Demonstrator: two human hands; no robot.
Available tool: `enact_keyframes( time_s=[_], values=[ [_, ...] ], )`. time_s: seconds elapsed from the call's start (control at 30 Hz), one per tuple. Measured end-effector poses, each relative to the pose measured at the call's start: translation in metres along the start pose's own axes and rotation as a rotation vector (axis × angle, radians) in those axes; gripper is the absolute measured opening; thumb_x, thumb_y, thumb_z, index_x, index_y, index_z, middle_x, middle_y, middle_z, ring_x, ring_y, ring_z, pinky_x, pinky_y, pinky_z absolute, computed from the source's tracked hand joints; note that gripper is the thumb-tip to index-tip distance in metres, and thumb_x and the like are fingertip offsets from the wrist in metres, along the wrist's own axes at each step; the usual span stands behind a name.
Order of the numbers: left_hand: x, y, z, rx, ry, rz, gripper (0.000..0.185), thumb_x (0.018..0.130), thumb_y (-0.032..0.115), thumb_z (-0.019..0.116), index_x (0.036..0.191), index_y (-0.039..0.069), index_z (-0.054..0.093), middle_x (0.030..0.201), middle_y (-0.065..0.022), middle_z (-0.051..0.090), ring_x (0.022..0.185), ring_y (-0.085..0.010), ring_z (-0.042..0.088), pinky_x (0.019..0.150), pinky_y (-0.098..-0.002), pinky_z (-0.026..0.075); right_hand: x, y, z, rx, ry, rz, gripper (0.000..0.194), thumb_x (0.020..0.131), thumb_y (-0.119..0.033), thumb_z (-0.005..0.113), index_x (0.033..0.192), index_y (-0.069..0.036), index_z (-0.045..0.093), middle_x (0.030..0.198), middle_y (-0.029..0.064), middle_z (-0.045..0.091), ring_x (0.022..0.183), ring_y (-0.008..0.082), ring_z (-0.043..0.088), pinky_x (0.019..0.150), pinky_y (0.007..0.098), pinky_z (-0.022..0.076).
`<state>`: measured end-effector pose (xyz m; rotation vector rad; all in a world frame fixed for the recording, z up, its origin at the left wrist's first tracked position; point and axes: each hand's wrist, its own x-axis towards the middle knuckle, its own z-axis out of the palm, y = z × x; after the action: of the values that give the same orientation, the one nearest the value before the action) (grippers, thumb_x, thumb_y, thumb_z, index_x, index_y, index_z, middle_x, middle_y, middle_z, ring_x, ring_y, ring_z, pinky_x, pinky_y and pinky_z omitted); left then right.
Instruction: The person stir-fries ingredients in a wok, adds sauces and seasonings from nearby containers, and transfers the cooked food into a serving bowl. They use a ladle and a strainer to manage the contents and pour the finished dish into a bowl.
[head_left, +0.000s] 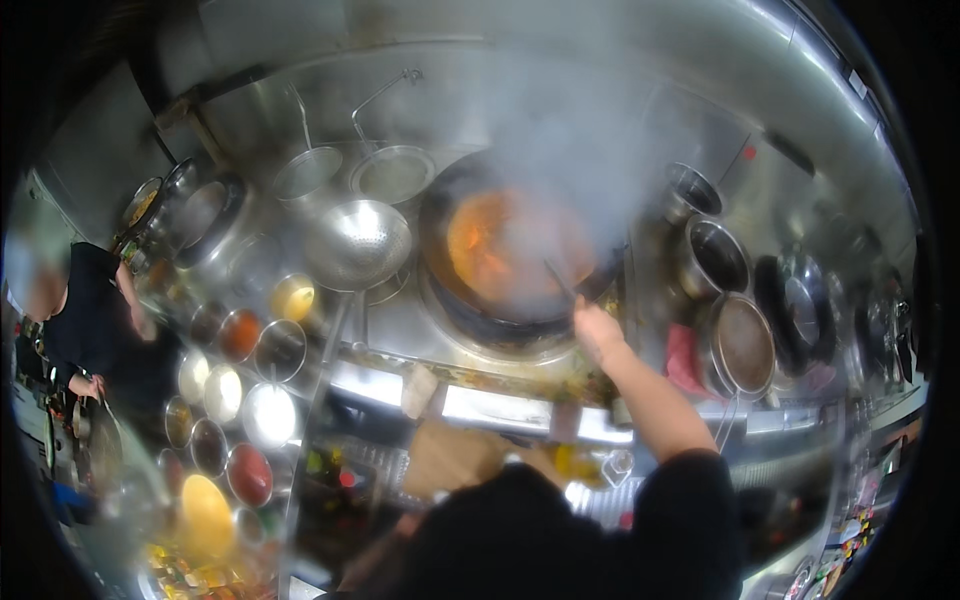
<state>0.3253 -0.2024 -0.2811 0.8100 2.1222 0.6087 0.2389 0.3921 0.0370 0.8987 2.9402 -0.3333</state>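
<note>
A large dark wok (491, 311) stands on the metal range, with orange-red food or liquid (484, 244) steaming inside it. My right hand (597, 326) is closed around the handle of a utensil (556, 276) that reaches into the wok; its far end is lost in steam. My left hand is not clearly visible; only a bit of forearm shows low beside my dark clothing. Left of the wok a perforated metal strainer (360, 244) lies near its rim. Behind it are two round mesh skimmers (394, 174) (307, 172).
Seasoning containers, one with red paste (250, 474), stand at the left. Metal pots (716, 255) and a mesh strainer over a pot (742, 345) stand at the right, beside a red cloth (684, 360). A co-worker in dark clothing (94, 300) stands at the far left.
</note>
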Motion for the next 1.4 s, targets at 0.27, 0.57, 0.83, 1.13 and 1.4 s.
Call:
enact_keyframes(
  time_s=[0.27,0.57,0.83,1.13,1.4],
  values=[
    [0.007,-0.004,-0.028,0.146,0.221,0.242,0.025,0.098,0.026,0.054,0.09,0.008,0.069,0.075,-0.0123,0.065,0.065,-0.0301,0.062,0.059,-0.0457,0.051,0.013,-0.009,-0.025,0.892,-0.254,0.135,0.015,0.082,0.004,0.062,0.097,0.006,0.064,0.065,0.0089,0.06,0.049,0.0156,0.057,0.043,0.0316,0.0448],
    [0.129,0.142,-0.228,-0.19,0.913,0.112,0.032,0.089,0.011,0.065,0.116,-0.005,0.06,0.104,-0.023,0.066,0.094,-0.0345,0.066,0.085,-0.0421,0.053,-0.077,0.036,-0.049,1.28,-0.375,0.214,0.024,0.083,0.005,0.062,0.107,0.006,0.062,0.064,0.0041,0.056,0.046,0.0115,0.05,0.041,0.0275,0.0398],
    [0.201,0.168,-0.249,0.046,0.655,-0.087,0.057,0.087,0.025,0.068,0.133,-0.003,0.051,0.127,-0.0313,0.058,0.116,-0.0485,0.057,0.101,-0.0513,0.047,-0.127,0.056,-0.047,0.641,0.044,-0.03,0.064,0.083,-0.002,0.062,0.145,-0.001,0.047,0.121,0.0305,0.064,0.111,0.0432,0.064,0.093,0.0435,0.0507],
    [0.178,0.154,-0.257,-0.413,0.869,-0.009,0.05,0.078,0.018,0.081,0.118,-0.002,0.059,0.1,-0.017,0.071,0.091,-0.0282,0.07,0.077,-0.0367,0.057,-0.114,0.067,0.051,0.884,0.023,-0.057,0.065,0.086,-0.005,0.06,0.148,0.003,0.041,0.077,0.0156,0.066,0.064,0.0243,0.065,0.061,0.0386,0.0538],
    [0.046,0.13,-0.262,-1.562,1.014,0.126,0.038,0.093,0.016,0.069,0.126,-0.002,0.057,0.115,-0.014,0.067,0.096,-0.0217,0.067,0.082,-0.0352,0.056,-0.124,-0.045,0.003,1.188,-0.247,-0.134,0.061,0.091,0.008,0.054,0.15,-0.004,0.044,0.07,0.0003,0.059,0.05,0.0073,0.053,0.039,0.0236,0.0433]
  ],
)
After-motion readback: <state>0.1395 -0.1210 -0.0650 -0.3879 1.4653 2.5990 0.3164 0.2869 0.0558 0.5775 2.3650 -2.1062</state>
